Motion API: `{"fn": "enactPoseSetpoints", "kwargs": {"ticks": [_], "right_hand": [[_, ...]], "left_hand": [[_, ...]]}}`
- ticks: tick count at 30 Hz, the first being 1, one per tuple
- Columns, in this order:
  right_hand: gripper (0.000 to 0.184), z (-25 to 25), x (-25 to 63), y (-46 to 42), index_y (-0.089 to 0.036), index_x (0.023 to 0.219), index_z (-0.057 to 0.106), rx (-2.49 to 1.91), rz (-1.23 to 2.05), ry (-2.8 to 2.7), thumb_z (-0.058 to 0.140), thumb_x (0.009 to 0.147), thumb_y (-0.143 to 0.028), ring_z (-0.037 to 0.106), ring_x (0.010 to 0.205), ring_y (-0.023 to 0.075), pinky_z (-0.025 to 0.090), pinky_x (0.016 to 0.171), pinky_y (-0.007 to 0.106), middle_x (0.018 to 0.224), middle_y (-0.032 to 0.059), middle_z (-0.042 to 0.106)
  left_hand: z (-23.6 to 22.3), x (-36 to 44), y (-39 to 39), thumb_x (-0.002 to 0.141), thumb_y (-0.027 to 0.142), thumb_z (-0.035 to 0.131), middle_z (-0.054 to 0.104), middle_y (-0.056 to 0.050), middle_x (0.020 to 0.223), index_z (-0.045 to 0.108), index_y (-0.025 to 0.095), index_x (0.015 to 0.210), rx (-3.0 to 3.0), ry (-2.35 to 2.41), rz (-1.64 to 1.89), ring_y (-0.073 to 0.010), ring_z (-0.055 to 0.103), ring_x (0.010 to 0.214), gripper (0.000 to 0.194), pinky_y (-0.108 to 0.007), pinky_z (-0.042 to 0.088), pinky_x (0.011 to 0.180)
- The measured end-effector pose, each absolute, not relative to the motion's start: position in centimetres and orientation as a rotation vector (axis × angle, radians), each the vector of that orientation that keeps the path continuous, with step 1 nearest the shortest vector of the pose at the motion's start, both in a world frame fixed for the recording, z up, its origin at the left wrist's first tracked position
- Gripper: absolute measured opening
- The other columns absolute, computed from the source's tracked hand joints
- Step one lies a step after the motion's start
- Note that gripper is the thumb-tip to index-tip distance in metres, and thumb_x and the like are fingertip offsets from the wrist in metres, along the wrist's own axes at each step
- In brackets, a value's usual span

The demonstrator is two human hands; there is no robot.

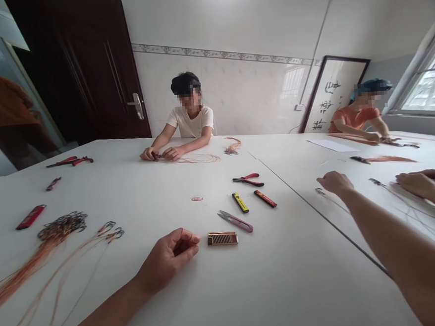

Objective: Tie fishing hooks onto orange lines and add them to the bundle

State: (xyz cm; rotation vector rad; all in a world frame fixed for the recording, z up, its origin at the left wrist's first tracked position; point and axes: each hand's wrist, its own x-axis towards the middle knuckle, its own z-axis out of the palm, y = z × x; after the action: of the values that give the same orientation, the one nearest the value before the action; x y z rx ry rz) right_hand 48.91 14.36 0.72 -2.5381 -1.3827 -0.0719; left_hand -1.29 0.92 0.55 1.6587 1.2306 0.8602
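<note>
My left hand [170,255] rests at the table's near middle, its fingers curled towards the thumb; anything between them is too small to make out. Just right of it lies a gold patterned lighter [223,239], with pink-handled thread snips [235,221] behind. To its left are several loose fish hooks [110,231] on thin lines and a bundle of hooks [63,226] with orange line. My right hand [336,182] is stretched out to the right, back up and fingers folded under, out of sight. Close beside it lies a thin hooked line [329,198], partly behind my forearm.
Red-handled pliers [248,180], a yellow lighter [240,202] and a red lighter [265,199] lie ahead. Another red lighter [31,216] sits left. A co-worker [186,120] handles lines opposite; another [361,115] works far right. Nearby at right are another person's hands [422,183].
</note>
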Motion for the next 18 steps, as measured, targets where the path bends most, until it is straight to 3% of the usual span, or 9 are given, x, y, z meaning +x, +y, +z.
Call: {"fn": "enactPoseSetpoints", "kwargs": {"ticks": [4, 7, 11, 14, 18], "right_hand": [[0.019, 1.9, 46.1, 13.8, -0.016, 0.079, 0.059, -2.406, -0.025, -1.555, 0.051, 0.082, -0.033, 0.054, 0.068, 0.0111, 0.044, 0.066, 0.028, 0.076, 0.0021, 0.059], [0.014, 1.8, 41.4, 13.7, -0.019, 0.059, 0.06, -2.143, -0.018, -1.715, 0.065, 0.068, -0.027, 0.051, 0.056, 0.0175, 0.037, 0.057, 0.034, 0.061, 0.0077, 0.06], [0.006, 1.1, 31.8, 11.1, -0.027, 0.064, 0.064, -1.766, 0.096, -1.949, 0.064, 0.067, -0.032, 0.053, 0.055, 0.0196, 0.038, 0.056, 0.034, 0.064, 0.0051, 0.062], [0.015, 0.9, 23.9, 6.8, -0.024, 0.067, 0.061, -1.447, 0.184, -2.222, 0.053, 0.074, -0.034, 0.054, 0.061, 0.0185, 0.04, 0.056, 0.031, 0.07, 0.0029, 0.062], [0.022, 0.7, 16.2, 1.4, -0.02, 0.07, 0.058, -0.971, 0.159, -2.617, 0.04, 0.082, -0.025, 0.052, 0.067, 0.0176, 0.04, 0.06, 0.03, 0.071, 0.0042, 0.058]], "left_hand": [[-0.4, -1.3, 0.8, 0.068, 0.026, 0.059, 0.063, -0.003, 0.075, 0.061, 0.018, 0.08, 1.669, 1.073, 0.941, -0.0139, 0.057, 0.069, 0.015, -0.029, 0.046, 0.067], [-0.4, -1.4, 0.7, 0.068, 0.023, 0.059, 0.063, -0.004, 0.074, 0.06, 0.016, 0.082, 1.683, 1.105, 0.955, -0.0126, 0.058, 0.066, 0.016, -0.028, 0.047, 0.063], [1.7, -2.3, 1.6, 0.073, 0.023, 0.052, 0.062, -0.006, 0.088, 0.056, 0.015, 0.093, 1.725, 1.226, 1.073, -0.011, 0.059, 0.07, 0.022, -0.025, 0.048, 0.063], [4.1, -4.5, 2.6, 0.077, 0.025, 0.047, 0.059, -0.006, 0.098, 0.05, 0.017, 0.103, 1.772, 1.391, 1.124, -0.0102, 0.06, 0.071, 0.027, -0.023, 0.046, 0.062], [6.3, -9.2, 3.8, 0.073, 0.021, 0.054, 0.061, -0.002, 0.083, 0.058, 0.018, 0.093, 1.85, 1.697, 0.94, -0.0107, 0.058, 0.062, 0.021, -0.025, 0.045, 0.06]]}}
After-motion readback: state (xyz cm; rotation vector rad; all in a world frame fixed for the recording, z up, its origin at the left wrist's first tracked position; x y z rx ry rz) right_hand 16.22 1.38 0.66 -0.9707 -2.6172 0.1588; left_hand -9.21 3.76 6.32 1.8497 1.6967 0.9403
